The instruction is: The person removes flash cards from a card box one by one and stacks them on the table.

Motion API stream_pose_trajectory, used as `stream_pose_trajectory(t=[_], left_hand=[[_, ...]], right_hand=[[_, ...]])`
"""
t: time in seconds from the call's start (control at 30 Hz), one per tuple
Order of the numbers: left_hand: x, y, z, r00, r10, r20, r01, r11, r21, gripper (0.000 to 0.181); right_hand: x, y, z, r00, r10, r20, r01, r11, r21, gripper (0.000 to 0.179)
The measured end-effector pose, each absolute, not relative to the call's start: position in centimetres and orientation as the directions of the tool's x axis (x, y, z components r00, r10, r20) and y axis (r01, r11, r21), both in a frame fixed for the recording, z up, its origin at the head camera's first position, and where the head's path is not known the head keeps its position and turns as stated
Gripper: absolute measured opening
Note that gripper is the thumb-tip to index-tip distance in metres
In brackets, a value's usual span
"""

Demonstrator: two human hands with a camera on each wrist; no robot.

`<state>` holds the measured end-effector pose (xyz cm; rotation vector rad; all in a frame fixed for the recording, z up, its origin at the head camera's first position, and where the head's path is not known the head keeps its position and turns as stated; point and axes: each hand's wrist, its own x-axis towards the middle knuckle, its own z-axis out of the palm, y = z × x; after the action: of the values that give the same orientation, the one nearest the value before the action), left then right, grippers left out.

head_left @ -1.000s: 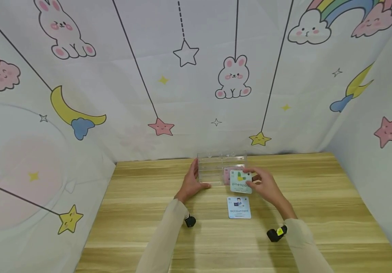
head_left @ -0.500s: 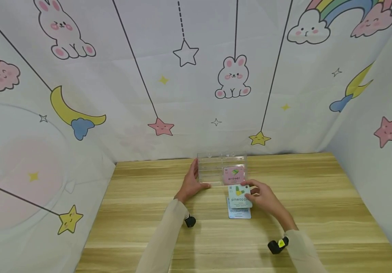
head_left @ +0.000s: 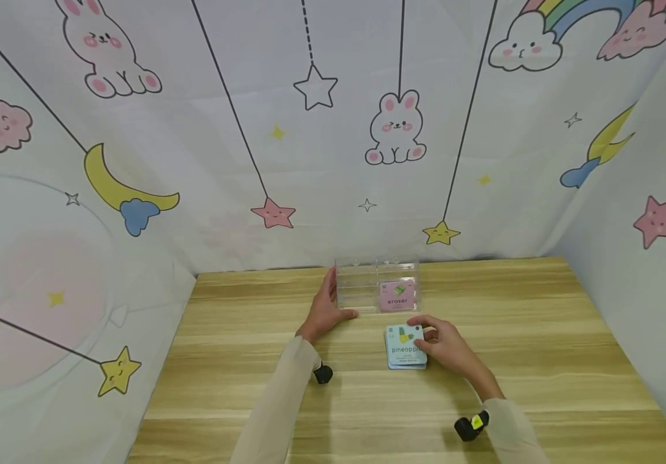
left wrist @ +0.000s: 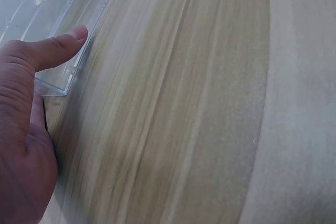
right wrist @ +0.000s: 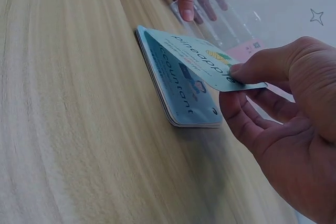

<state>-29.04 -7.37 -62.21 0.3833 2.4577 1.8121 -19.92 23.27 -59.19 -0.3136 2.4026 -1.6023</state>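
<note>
Toward the back of the table stands a clear plastic card rack. My left hand braces its left side, fingers straight along the side and thumb out across the front edge. A pink "eraser" card sits in the rack's lower right pocket. My right hand pinches a pale green "pineapple" card between thumb and fingers. That card slants over a small stack topped by a blue "accountant" card; its far edge appears to touch the stack, while the pinched side is raised.
The wood-grain table meets a white cloth backdrop printed with rabbits and stars, close behind the rack. Black wrist cameras sit on both wrists.
My right hand has brought the pineapple card from in front of the rack down toward me, over the accountant card, uncovering the eraser card. My left hand stays at the rack.
</note>
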Motion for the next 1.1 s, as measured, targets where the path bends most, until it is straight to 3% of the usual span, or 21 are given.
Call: stream_pose_trajectory(t=[0.2,0.63,0.87,1.1], left_hand=[[-27.9,-7.3,-59.7,-0.960,0.252,0.122,0.191,0.270,0.944,0.115],[-28.7,-7.1,-61.6,-0.967,0.234,0.099,0.162,0.268,0.950,0.121],[-29.6,-7.5,-63.0,-0.970,0.238,0.044,0.119,0.311,0.943,0.126],[-29.6,-7.8,-63.0,-0.962,0.261,0.077,0.158,0.308,0.938,0.125]], right_hand=[[-19.9,23.3,-59.4,-0.945,-0.315,-0.086,-0.046,0.388,-0.920,0.037],[-19.4,23.0,-60.3,-0.951,-0.299,-0.073,-0.103,0.535,-0.839,0.042],[-19.2,23.0,-60.7,-0.950,-0.312,0.019,-0.205,0.575,-0.792,0.042],[-19.1,23.0,-61.0,-0.944,-0.322,0.074,-0.260,0.586,-0.767,0.042]])
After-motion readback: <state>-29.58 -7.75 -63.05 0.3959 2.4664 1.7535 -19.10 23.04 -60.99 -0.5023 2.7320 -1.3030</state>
